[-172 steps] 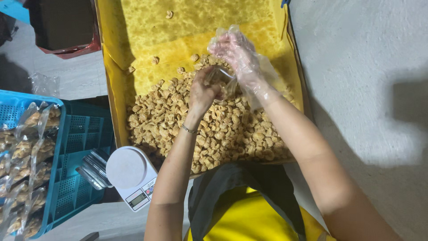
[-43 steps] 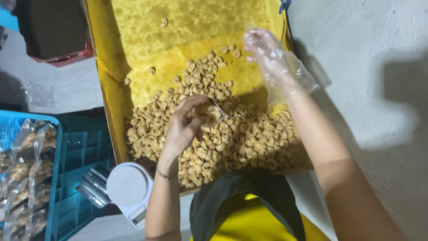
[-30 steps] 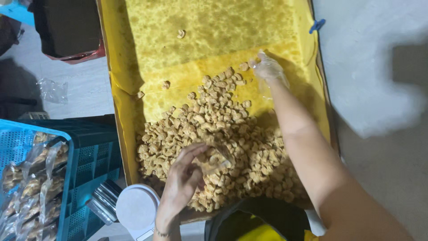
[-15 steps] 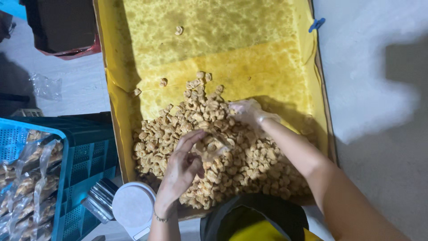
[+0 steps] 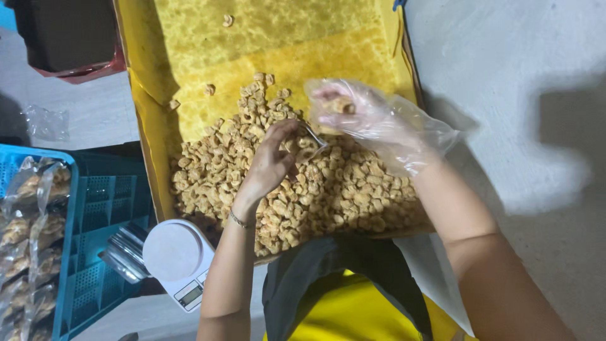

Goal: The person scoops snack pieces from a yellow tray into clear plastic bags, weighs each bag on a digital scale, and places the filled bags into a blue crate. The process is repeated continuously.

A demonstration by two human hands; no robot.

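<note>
Right grip (image 5: pixel 344 110), in a loose clear glove, pinched shut on a few fried snack pieces (image 5: pixel 341 106); left grip (image 5: pixel 274 161) holds a small clear bag's (image 5: pixel 310 140) mouth, just left and nearer, above the pile (image 5: pixel 328 196).

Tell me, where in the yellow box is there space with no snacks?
The far end of the yellow-lined box is nearly bare, past the snack pile, with one stray piece. The near half is crowded: both the left hand and gloved right hand work there.
</note>
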